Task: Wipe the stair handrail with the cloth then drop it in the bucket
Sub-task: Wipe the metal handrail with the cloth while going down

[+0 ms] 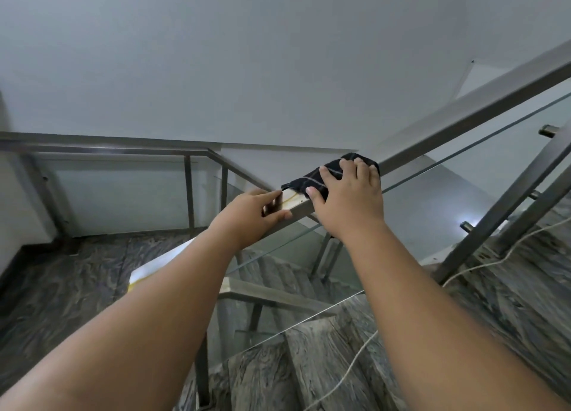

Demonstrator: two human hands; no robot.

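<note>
Under the right hand [346, 200] lies the cloth [321, 176], dark with thin pale stripes, draped over the top of the handrail [463, 114] near its lower end. That hand does not clench: its palm and spread fingers press down flat on the fabric, the thumb stretched out along the near side toward the other hand. A fold of the cloth shows beyond the fingertips, and one corner sticks out past the thumb onto bare metal. Just beside this, further down the rail, the left hand [250, 216] grasps the handrail's square cut end, fingers over the top and thumb curled along the near face. Between the two hands the rail's top carries a yellowish stain [292, 199]. Up and away from the right hand's hold the handrail climbs to the right, with a glass panel [463, 169] hanging below it. Beneath both forearms grey veined steps [324, 355] go down, and a thin pale cord [355, 367] trails across them. Beyond the left hand a second rail [92, 145] runs level along the landing [61, 287], in front of a plain pale wall [247, 55].
</note>
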